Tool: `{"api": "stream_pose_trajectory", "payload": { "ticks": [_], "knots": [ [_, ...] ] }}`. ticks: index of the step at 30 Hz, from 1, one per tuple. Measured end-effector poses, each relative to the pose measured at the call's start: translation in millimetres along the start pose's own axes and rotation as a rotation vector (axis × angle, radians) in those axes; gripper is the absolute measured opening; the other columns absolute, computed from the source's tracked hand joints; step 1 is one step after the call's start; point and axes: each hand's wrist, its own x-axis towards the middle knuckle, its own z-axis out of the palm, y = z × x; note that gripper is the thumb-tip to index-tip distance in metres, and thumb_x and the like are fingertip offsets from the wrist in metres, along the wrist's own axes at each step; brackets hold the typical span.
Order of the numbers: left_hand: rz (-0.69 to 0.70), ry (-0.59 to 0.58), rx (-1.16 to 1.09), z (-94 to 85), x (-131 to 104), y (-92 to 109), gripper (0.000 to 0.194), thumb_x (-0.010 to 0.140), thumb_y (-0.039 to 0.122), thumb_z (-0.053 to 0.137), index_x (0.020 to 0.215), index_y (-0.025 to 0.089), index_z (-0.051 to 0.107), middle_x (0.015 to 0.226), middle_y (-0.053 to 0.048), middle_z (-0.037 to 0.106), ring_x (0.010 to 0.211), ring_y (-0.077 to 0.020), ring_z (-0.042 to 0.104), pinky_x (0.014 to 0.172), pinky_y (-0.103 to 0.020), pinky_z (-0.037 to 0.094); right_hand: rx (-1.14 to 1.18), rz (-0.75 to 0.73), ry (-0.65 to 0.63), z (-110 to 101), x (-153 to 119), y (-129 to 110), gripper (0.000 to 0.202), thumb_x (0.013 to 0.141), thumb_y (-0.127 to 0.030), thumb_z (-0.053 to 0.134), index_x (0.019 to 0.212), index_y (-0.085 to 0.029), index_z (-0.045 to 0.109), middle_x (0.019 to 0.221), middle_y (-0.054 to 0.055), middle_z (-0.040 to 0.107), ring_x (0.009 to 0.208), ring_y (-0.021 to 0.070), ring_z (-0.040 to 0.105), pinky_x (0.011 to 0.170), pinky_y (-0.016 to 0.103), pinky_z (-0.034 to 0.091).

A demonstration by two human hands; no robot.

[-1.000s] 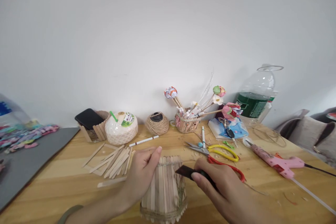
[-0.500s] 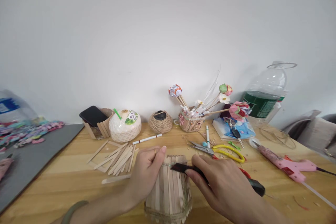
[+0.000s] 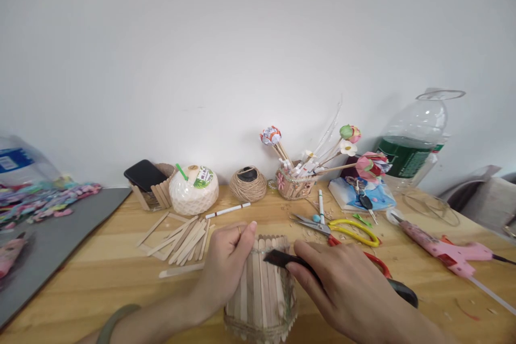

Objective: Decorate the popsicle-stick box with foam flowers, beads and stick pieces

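A container made of popsicle sticks (image 3: pixel 262 290), edged with twine near both ends, lies tilted on its side in front of me. My left hand (image 3: pixel 229 260) grips it by its upper left edge, thumb pointing up; its fingertips are hidden behind the sticks. In my right hand (image 3: pixel 338 279) is a black utility knife (image 3: pixel 282 259), the index finger and thumb closed round it. The knife's tip rests at the twine band near the container's upper end. Loose popsicle sticks (image 3: pixel 189 242) lie in a pile left of my left hand.
Scissors with yellow handles (image 3: pixel 355 231) and a pink glue gun (image 3: pixel 439 250) lie to the right. Along the wall stand a wrapped coconut (image 3: pixel 193 193), a twine ball (image 3: pixel 248 185), a pot of paper flowers (image 3: pixel 296 185) and a large bottle (image 3: pixel 415 140).
The view has shifted slightly, so the things on the table appear a little displaced. Both hands keep their holds, and the knife tip stays at about the same place on the container.
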Motion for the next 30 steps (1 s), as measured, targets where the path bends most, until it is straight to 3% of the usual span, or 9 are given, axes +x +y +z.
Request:
{"api": "stream_pose_trajectory", "payload": {
  "ticks": [30],
  "knots": [
    [-0.039, 0.014, 0.005, 0.9, -1.9, -0.4, 0.041, 0.087, 0.039, 0.036, 0.053, 0.020, 0.025, 0.052, 0.005, 0.028, 0.051, -0.0101, 0.029, 0.050, -0.024, 0.026, -0.004, -0.015, -0.032, -2.8, -3.0, -2.0, 0.018, 0.093, -0.032, 0.033, 0.089, -0.025, 0.049, 0.068, 0.000, 0.066, 0.054, 0.0205, 0.061, 0.048, 0.028, 0.015]
  ]
}}
